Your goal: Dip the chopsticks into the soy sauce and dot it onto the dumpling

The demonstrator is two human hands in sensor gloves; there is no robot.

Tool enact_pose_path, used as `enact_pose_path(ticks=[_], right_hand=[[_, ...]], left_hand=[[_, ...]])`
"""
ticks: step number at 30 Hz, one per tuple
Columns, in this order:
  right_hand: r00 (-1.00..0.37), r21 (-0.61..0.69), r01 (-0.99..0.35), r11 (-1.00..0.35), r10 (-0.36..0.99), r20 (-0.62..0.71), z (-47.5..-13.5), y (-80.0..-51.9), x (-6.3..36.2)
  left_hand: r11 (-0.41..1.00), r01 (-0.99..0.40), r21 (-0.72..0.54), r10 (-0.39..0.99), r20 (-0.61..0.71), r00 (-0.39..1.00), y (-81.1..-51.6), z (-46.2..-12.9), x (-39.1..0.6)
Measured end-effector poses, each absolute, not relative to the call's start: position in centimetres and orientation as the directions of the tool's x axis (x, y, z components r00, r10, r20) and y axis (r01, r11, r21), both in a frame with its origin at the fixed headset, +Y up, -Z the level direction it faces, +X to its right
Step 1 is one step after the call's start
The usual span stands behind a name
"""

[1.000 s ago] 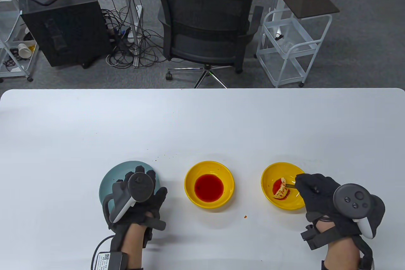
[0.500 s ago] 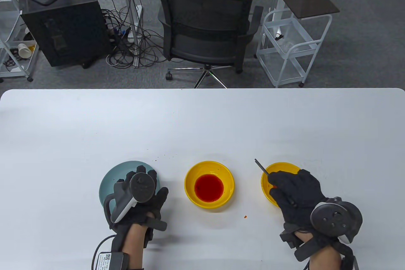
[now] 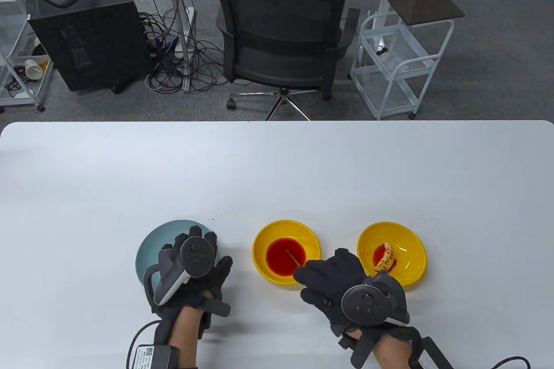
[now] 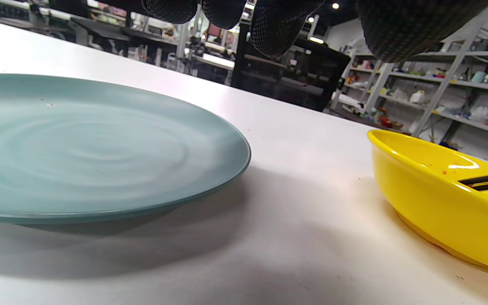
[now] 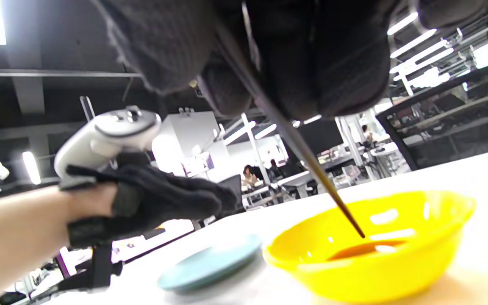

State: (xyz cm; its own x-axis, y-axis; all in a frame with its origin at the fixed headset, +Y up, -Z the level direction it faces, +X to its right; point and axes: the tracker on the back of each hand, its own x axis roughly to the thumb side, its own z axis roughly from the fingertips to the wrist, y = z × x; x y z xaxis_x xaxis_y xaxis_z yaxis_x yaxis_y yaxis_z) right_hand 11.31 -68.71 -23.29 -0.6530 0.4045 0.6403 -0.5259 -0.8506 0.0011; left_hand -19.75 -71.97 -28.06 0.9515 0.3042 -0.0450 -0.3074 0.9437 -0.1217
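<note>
My right hand (image 3: 333, 276) grips the chopsticks (image 3: 294, 257), whose tips point into the red soy sauce (image 3: 281, 256) in the middle yellow bowl (image 3: 264, 239). In the right wrist view the chopsticks (image 5: 311, 165) slant down from my fingers into that bowl (image 5: 379, 271), tips at the sauce surface (image 5: 367, 248). The dumpling (image 3: 385, 258), stained red, lies in the right yellow bowl (image 3: 411, 239). My left hand (image 3: 194, 265) rests flat, fingers spread, over the blue-green plate (image 3: 151, 243), holding nothing. In the left wrist view the plate (image 4: 100, 148) is bare and the bowl (image 4: 439, 207) stands to its right.
Small red sauce specks (image 3: 335, 296) dot the white table (image 3: 277, 170) near the bowls. Beyond the far table edge stand an office chair (image 3: 281, 36), a white cart (image 3: 398, 53) and a black computer case (image 3: 86, 36).
My right hand has lifted the chopsticks off the dumpling in the right bowl and moved left; their tips now sit in the soy sauce bowl. My left hand has stayed on the plate.
</note>
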Motion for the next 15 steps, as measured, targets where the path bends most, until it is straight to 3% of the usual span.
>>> enact_pose_path(ticks=[15], right_hand=[[-0.72, 0.005, -0.463, -0.886, 0.38, 0.58, -24.03, -69.71, 11.23]], left_hand=[[0.942, -0.312, -0.124, 0.308, -0.046, 0.95, -71.99, -28.06, -20.05]])
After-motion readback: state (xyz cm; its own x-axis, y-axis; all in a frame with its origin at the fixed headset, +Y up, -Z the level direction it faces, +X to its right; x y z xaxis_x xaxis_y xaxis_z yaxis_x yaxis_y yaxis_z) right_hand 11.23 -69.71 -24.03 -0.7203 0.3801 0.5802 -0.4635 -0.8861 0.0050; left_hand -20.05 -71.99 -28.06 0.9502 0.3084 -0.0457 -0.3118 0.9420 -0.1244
